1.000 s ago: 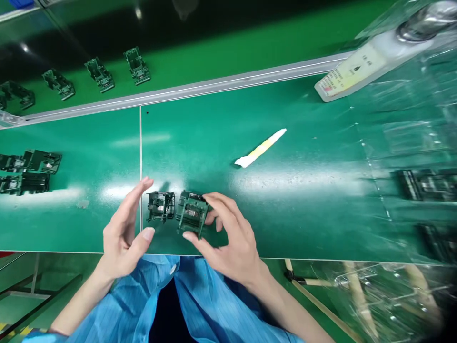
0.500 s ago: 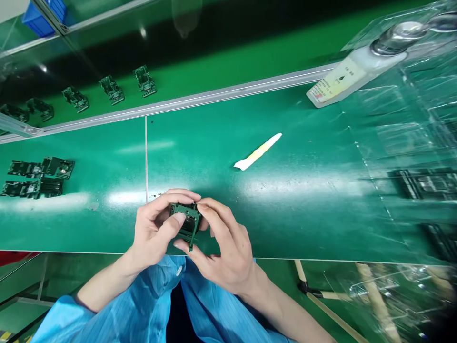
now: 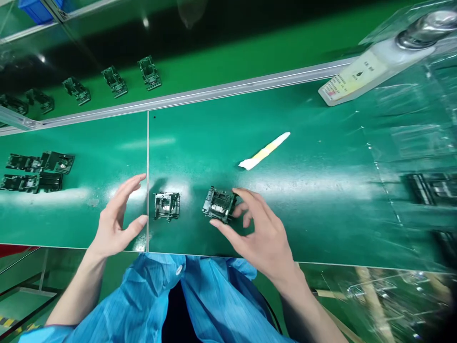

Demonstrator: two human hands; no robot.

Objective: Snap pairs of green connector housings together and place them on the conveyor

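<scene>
- The right hand point(image 3: 262, 236) is curled over a dark green housing point(image 3: 218, 206). It pinches it between the thumb at the near edge and the forefinger at the far right corner, with the other fingers bent behind it.
- The housing sits on the bench point(image 3: 314, 209), slightly tilted, just right of the middle of the near strip.
- The left hand point(image 3: 116, 221) is spread and holds nothing. Its palm is turned toward the middle, with the fingers pointing away and the thumb stretched out.
- Just beside the left thumb, not touching it, a small open frame point(image 3: 166, 206) stands on the bench, apart from the housing on its right.
- A thin seam point(image 3: 147, 152) runs across the bench surface between the left hand and the frame.
- Beyond the right hand lies a white and yellow strip point(image 3: 264, 151), set slantwise and well apart from both parts.
- At the left edge, a cluster of dark parts point(image 3: 37, 170) lies flat on the bench.
- A metal rail point(image 3: 221, 90) borders the far side of the bench, and behind it a row of green parts point(image 3: 114, 81) stands on a belt.
- At the far right, a white labelled bottle point(image 3: 360, 74) lies on its side near clear plastic film point(image 3: 410, 143), through which dark pieces point(image 3: 432, 188) show blurred.
- A blue smock point(image 3: 207, 295) fills the near edge below the bench.
</scene>
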